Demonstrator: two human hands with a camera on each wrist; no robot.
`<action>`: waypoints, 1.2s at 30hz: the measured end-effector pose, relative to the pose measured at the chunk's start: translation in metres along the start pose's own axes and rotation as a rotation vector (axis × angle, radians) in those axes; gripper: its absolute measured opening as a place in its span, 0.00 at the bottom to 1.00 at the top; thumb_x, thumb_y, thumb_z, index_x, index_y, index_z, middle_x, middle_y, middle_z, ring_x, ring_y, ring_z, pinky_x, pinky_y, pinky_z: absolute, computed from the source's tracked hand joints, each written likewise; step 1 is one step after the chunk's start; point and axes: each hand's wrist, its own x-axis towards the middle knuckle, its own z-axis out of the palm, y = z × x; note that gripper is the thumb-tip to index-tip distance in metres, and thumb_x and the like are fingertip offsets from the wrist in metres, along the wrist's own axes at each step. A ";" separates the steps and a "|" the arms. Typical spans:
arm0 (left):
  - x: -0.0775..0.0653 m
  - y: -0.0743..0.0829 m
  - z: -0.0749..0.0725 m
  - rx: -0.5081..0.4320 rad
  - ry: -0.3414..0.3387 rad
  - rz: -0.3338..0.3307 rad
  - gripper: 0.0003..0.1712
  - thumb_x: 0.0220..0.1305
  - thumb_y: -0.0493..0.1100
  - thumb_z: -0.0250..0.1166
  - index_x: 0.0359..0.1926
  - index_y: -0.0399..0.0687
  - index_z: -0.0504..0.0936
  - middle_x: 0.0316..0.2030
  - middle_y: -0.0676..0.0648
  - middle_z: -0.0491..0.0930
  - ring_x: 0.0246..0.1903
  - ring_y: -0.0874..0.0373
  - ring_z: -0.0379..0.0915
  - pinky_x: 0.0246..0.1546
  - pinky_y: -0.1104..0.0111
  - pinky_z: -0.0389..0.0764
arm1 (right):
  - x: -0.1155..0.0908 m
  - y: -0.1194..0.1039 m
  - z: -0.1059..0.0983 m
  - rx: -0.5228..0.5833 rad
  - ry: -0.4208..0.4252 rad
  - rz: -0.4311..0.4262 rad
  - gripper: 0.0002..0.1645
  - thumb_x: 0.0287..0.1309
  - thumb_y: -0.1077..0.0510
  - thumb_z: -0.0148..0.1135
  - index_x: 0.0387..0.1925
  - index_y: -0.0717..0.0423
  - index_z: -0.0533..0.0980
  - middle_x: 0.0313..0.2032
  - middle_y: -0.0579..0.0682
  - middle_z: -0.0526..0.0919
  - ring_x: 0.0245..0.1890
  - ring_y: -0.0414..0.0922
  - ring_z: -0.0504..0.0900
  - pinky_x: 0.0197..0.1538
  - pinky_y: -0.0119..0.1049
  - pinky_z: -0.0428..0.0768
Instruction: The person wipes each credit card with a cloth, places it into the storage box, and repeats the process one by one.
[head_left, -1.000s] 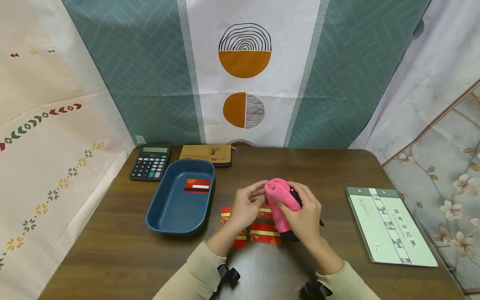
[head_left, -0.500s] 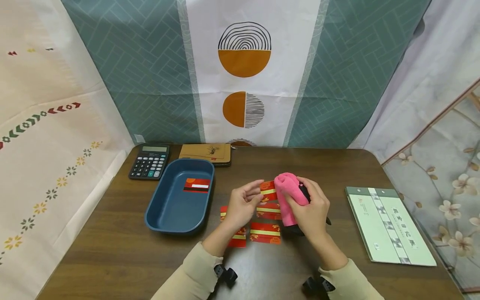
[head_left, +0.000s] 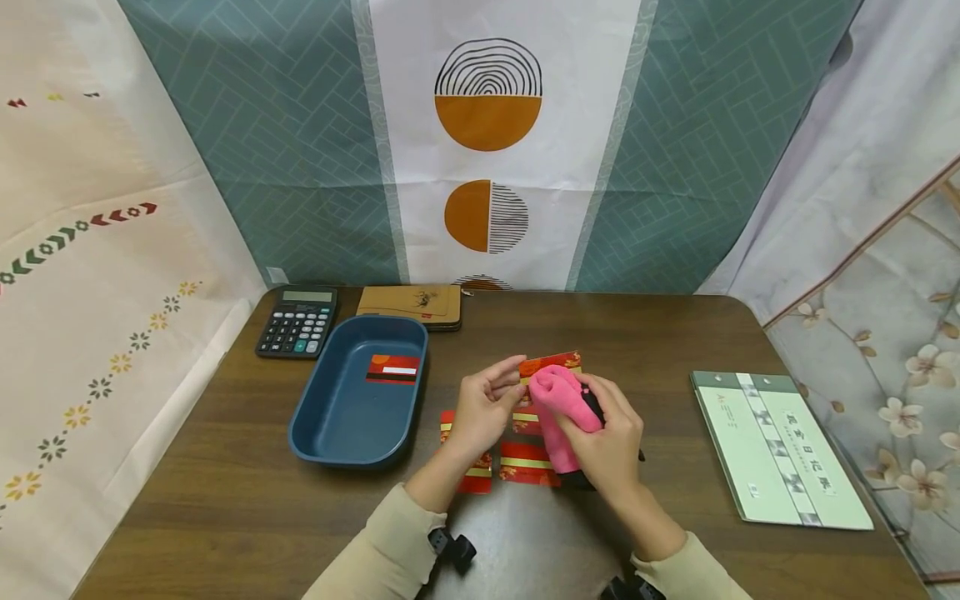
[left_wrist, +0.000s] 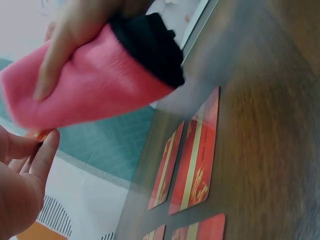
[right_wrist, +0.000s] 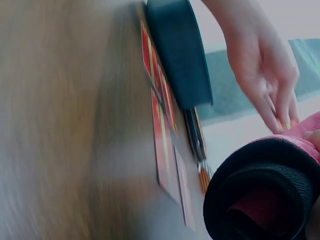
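My left hand (head_left: 483, 408) pinches the left edge of a red card (head_left: 551, 362) with gold bands, held up above the table. In my right hand (head_left: 611, 433) is a rolled pink cloth (head_left: 562, 404) with black trim; it lies in front of the card and hides its lower part. The right wrist view shows the black rolled end (right_wrist: 225, 175) of the cloth. Beneath the hands, several more red cards (head_left: 528, 464) lie on the table, partly covered by the left hand and the cloth. The left wrist view shows these table cards (left_wrist: 200, 150) lying flat.
A blue tray (head_left: 337, 417) at the left contains one red card (head_left: 393, 369). Behind it are a calculator (head_left: 297, 322) and a brown notebook (head_left: 408, 304). A pale green pad (head_left: 780, 450) lies at the right on the wooden table (head_left: 225, 500).
The right hand has moved the cloth right, showing more of the pinched card, then back left across its lower part. The left hand keeps hold of the card and has barely moved.
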 end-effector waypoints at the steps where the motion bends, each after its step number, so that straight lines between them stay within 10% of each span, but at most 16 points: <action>1: 0.000 0.001 -0.001 -0.003 0.005 -0.004 0.23 0.65 0.23 0.62 0.61 0.31 0.79 0.49 0.30 0.83 0.43 0.41 0.85 0.42 0.57 0.87 | 0.001 0.003 -0.002 -0.010 0.012 0.003 0.30 0.39 0.65 0.83 0.48 0.64 0.82 0.45 0.58 0.85 0.41 0.54 0.84 0.53 0.17 0.75; 12: -0.002 0.003 -0.004 0.045 -0.043 -0.032 0.23 0.67 0.25 0.62 0.62 0.37 0.80 0.50 0.31 0.83 0.39 0.39 0.86 0.42 0.56 0.87 | 0.021 0.011 -0.010 -0.048 0.073 0.049 0.29 0.43 0.64 0.82 0.50 0.62 0.82 0.46 0.58 0.85 0.44 0.53 0.83 0.51 0.16 0.74; 30: -0.001 0.008 -0.008 0.038 -0.080 -0.032 0.24 0.66 0.25 0.64 0.62 0.37 0.80 0.50 0.33 0.84 0.41 0.44 0.87 0.44 0.52 0.86 | -0.001 0.003 0.003 0.051 0.017 -0.092 0.32 0.34 0.69 0.83 0.48 0.64 0.83 0.44 0.58 0.85 0.41 0.54 0.85 0.55 0.20 0.76; 36: -0.003 0.008 -0.016 0.110 -0.092 -0.087 0.24 0.68 0.28 0.64 0.63 0.43 0.80 0.51 0.37 0.85 0.40 0.47 0.87 0.18 0.76 0.79 | 0.003 0.016 -0.013 -0.020 0.038 0.028 0.29 0.39 0.67 0.83 0.48 0.64 0.83 0.45 0.58 0.85 0.42 0.53 0.83 0.53 0.18 0.75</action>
